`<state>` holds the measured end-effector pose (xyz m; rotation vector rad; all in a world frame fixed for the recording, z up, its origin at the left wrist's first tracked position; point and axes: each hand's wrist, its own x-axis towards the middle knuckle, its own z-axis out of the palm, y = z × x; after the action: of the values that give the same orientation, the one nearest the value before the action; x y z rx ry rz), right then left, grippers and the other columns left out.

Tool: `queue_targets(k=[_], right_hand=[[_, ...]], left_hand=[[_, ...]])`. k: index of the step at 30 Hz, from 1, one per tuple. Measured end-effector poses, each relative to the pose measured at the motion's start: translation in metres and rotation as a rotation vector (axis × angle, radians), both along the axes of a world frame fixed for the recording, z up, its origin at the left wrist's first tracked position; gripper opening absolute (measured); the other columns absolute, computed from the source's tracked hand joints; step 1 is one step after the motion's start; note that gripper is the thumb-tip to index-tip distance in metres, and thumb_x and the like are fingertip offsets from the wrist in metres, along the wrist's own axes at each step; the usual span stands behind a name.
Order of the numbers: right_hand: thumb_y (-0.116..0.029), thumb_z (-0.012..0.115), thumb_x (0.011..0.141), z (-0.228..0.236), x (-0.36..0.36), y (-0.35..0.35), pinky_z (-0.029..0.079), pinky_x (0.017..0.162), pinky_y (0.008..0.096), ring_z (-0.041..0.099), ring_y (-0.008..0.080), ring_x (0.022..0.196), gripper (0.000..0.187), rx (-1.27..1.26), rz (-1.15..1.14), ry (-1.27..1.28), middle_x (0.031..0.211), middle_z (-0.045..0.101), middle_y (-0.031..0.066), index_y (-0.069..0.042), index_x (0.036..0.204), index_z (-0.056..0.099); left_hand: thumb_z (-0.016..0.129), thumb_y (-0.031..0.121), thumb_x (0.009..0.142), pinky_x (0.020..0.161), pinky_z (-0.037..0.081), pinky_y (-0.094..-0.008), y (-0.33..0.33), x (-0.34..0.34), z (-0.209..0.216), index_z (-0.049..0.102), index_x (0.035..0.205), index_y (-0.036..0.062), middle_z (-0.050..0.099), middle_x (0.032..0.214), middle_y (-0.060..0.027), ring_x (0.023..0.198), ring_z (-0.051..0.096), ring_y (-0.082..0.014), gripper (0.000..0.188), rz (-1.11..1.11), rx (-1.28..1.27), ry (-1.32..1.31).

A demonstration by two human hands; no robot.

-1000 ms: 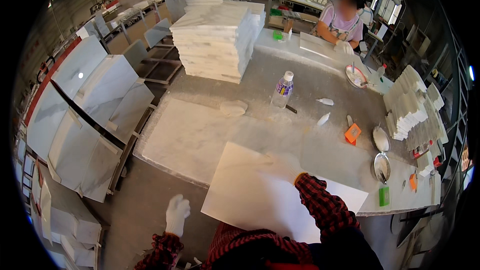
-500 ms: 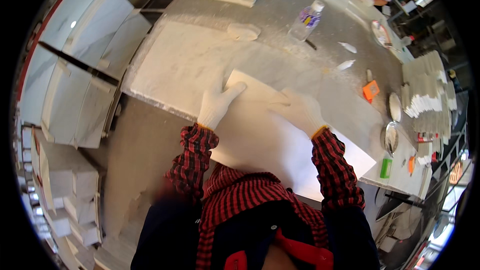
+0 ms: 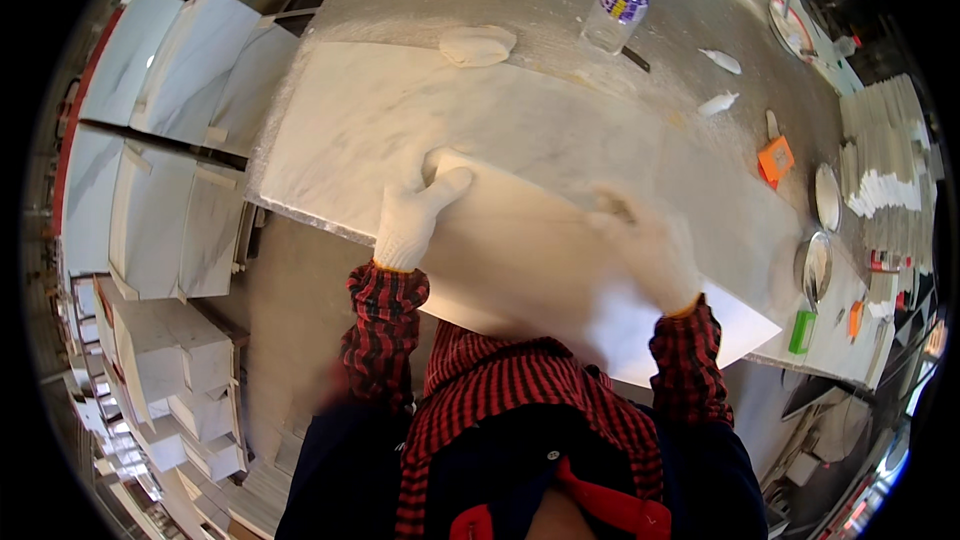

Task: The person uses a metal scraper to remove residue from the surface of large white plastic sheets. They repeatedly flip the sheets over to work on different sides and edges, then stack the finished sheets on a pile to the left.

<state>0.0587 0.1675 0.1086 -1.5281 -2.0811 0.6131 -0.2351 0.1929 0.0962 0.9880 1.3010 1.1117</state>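
R hand (image 3: 655, 250) shifted right along far edge of white panel (image 3: 530, 275); L hand (image 3: 408, 220) in from open air

Vs. 1 s ago, L hand has come over to the panel's left end; vs. 0.5 s ago, R hand sits a bit farther right & is motion-blurred. Head view has tipped too, so some of the shift is camera.

Key relation, I'd judge: panel lies btw the two hands, running from L hand off to the right & back twd the torso. L hand is nearest its far-left corner; R hand is past the middle, nearer the right-hand corner.

Grip: L looks clamped on the panel, thumb flat on upper face, fingers out past the left edge, tips partly hidden. R: can't tell, blur hides whether fingers are closed on the edge or just passing over it.

Pos.: panel is over the near part of the pale veined slab (image 3: 345, 130), its near side out past the bench edge, close to the checked apron (image 3: 540, 375). Can't tell if it's flat on the slab or slightly raised.

Orientation: long axis goes L–R on a slant, left end farther fr. body, right end nearer. Far-left corner points away fr. wearer; opp. end points right, twd the green box (image 3: 802, 332).
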Motion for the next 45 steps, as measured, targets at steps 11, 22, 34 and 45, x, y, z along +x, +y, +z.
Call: queue_targets(k=[11, 22, 34, 45], right_hand=[[-0.032, 0.066, 0.097, -0.005, 0.247, -0.126, 0.051, 0.066, 0.0296, 0.066, 0.0114, 0.070, 0.036, -0.034, -1.178, 0.185, 0.082, 0.071, 0.0070, -0.002, 0.115, 0.074], [-0.060, 0.055, 0.095, -0.034, 0.363, -0.147, 0.052, 0.094, 0.0480, 0.068, 0.0392, 0.110, 0.058, -0.112, -1.415, -0.379, 0.117, 0.073, 0.0185, -0.018, 0.135, 0.065], [-0.033, 0.061, 0.090, -0.057, 0.406, -0.134, 0.056, 0.079, 0.0443, 0.073, 0.0359, 0.085, 0.029, 0.091, -1.364, -0.320, 0.087, 0.075, 0.0157, -0.018, 0.106, 0.080], [-0.020, 0.061, 0.091, -0.075, 0.425, -0.121, 0.045, 0.054, 0.0282, 0.059, 0.0098, 0.057, 0.027, -0.129, -1.424, 0.425, 0.068, 0.066, 0.0000, -0.008, 0.106, 0.079]], left_hand=[[0.065, 0.011, 0.099, 0.108, 0.044, -0.0344, 0.003, -0.004, -0.040, 0.042, 0.153, -0.0032, 0.060, 0.134, -0.0113, 0.122, 0.057, -0.0217, 0.060, -0.006, 0.009, -0.017], [0.061, 0.012, 0.101, 0.115, 0.038, -0.0384, 0.011, -0.005, -0.036, 0.032, 0.160, 0.0004, 0.048, 0.149, -0.0164, 0.134, 0.049, -0.0265, 0.066, -0.082, 0.077, 0.165], [0.063, 0.014, 0.101, 0.114, 0.038, -0.0383, 0.007, -0.003, -0.035, 0.033, 0.159, 0.0003, 0.047, 0.147, -0.0151, 0.132, 0.049, -0.0262, 0.067, -0.058, 0.075, 0.087], [0.065, 0.013, 0.098, 0.111, 0.039, -0.0361, 0.010, -0.010, -0.037, 0.033, 0.160, 0.0022, 0.051, 0.139, -0.0112, 0.125, 0.051, -0.0230, 0.070, -0.046, 0.056, 0.135]])
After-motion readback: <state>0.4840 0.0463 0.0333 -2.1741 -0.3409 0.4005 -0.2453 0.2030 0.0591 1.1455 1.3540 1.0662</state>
